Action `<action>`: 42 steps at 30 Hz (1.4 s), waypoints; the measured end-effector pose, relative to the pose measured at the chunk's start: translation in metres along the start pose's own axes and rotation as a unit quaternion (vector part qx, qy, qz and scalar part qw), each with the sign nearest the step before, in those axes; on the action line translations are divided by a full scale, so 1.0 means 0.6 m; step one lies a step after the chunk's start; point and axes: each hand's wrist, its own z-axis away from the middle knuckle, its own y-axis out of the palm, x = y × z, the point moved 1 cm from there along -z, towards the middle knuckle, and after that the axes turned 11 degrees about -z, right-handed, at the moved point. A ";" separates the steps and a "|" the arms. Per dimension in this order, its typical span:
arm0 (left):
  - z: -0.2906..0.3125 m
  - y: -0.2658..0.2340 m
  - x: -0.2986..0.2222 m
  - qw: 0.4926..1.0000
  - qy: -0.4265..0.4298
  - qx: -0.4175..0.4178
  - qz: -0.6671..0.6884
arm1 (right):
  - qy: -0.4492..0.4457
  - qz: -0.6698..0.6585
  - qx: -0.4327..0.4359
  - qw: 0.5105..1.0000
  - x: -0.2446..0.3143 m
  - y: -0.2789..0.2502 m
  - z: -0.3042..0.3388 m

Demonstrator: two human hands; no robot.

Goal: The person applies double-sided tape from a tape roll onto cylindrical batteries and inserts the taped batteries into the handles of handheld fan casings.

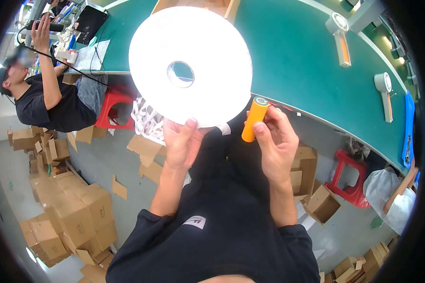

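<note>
My left hand point(182, 144) grips the lower edge of a large, flat white roll point(217, 56), its thumb on the near face. The roll has a round hole at its middle, and a short loose tab point(225, 129) hangs from its lower right edge. Between the thumb and fingers of my right hand point(279, 146) is an orange cylindrical battery cell point(255, 120), nearly upright with a dark ring on its top end. The cell is just right of the roll, apart from it.
A green worktable point(288, 56) spans the front, with an open cardboard box point(160, 5) partly behind the roll. White tools point(337, 23) lie right. A co-worker point(56, 101) sits left; another person's arm point(401, 191) shows right. Red stools point(349, 184) and stacked cartons point(75, 207) stand around me.
</note>
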 end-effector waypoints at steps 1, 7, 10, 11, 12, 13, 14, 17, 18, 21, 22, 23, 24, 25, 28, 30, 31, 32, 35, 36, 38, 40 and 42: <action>0.000 0.002 0.001 1.000 -0.005 -0.007 -0.022 | -0.001 0.000 0.000 1.000 0.001 0.000 -0.003; 0.001 0.002 0.004 0.999 -0.010 0.014 -0.033 | -0.002 0.001 0.003 1.000 0.003 -0.002 -0.008; 0.007 0.001 0.005 0.999 -0.010 0.007 -0.030 | 0.019 -0.024 0.003 1.000 0.000 -0.006 -0.008; 0.008 -0.004 0.007 0.999 -0.011 0.006 -0.030 | 0.028 -0.040 0.006 0.999 0.000 -0.007 -0.007; 0.008 -0.007 0.011 0.999 0.001 0.008 -0.041 | 0.033 -0.056 0.008 0.998 0.000 -0.008 -0.008; 0.007 -0.009 0.014 0.999 0.013 0.010 -0.052 | 0.032 -0.056 0.008 0.998 0.001 -0.009 -0.010; 0.008 -0.008 0.016 0.999 0.014 0.011 -0.051 | 0.035 -0.047 0.004 0.998 0.002 -0.009 -0.012; 0.014 -0.009 0.018 0.997 0.005 -0.005 -0.079 | 0.051 -0.041 -0.001 0.998 0.000 -0.011 -0.014; 0.014 -0.008 0.020 0.998 -0.004 0.004 -0.064 | 0.059 -0.043 0.002 0.997 -0.001 -0.013 -0.016; 0.015 0.010 0.017 0.999 -0.033 0.014 -0.022 | 0.080 -0.020 -0.004 0.997 0.003 -0.017 -0.026; 0.017 0.020 0.015 0.998 -0.054 0.013 0.004 | 0.084 -0.003 0.008 0.996 0.003 -0.019 -0.029; 0.019 0.027 0.017 0.998 -0.055 0.013 0.004 | 0.084 -0.003 0.007 0.996 0.004 -0.017 -0.031; 0.019 0.036 0.020 0.999 -0.043 0.004 0.029 | 0.092 -0.012 -0.002 0.996 0.007 -0.014 -0.035; 0.018 0.045 0.022 0.998 -0.032 -0.006 0.054 | 0.100 -0.021 -0.011 0.995 0.009 -0.012 -0.038; 0.014 0.068 0.023 0.994 -0.027 -0.030 0.106 | 0.091 -0.011 0.006 0.996 0.009 -0.020 -0.039; 0.012 0.064 0.029 0.993 -0.028 -0.024 0.111 | 0.089 -0.009 0.009 0.996 0.012 -0.020 -0.042; 0.011 0.061 0.032 0.993 -0.029 -0.019 0.116 | 0.087 -0.006 0.013 0.996 0.013 -0.020 -0.045; 0.011 0.060 0.033 0.993 -0.030 -0.018 0.116 | 0.087 -0.006 0.012 0.996 0.013 -0.023 -0.048; 0.013 0.054 0.036 0.991 -0.044 -0.020 0.125 | 0.111 -0.010 0.029 0.993 0.015 -0.028 -0.054; 0.010 0.052 0.038 0.991 -0.038 0.002 0.127 | 0.115 -0.012 0.031 0.993 0.021 -0.026 -0.057; 0.009 0.051 0.039 0.991 -0.033 0.024 0.128 | 0.119 -0.013 0.034 0.992 0.027 -0.025 -0.062; 0.011 0.053 0.037 0.995 -0.051 0.007 0.083 | 0.125 0.011 0.058 0.990 0.030 -0.030 -0.067; 0.011 0.063 0.034 0.993 -0.055 -0.009 0.106 | 0.119 0.011 0.058 0.991 0.036 -0.031 -0.070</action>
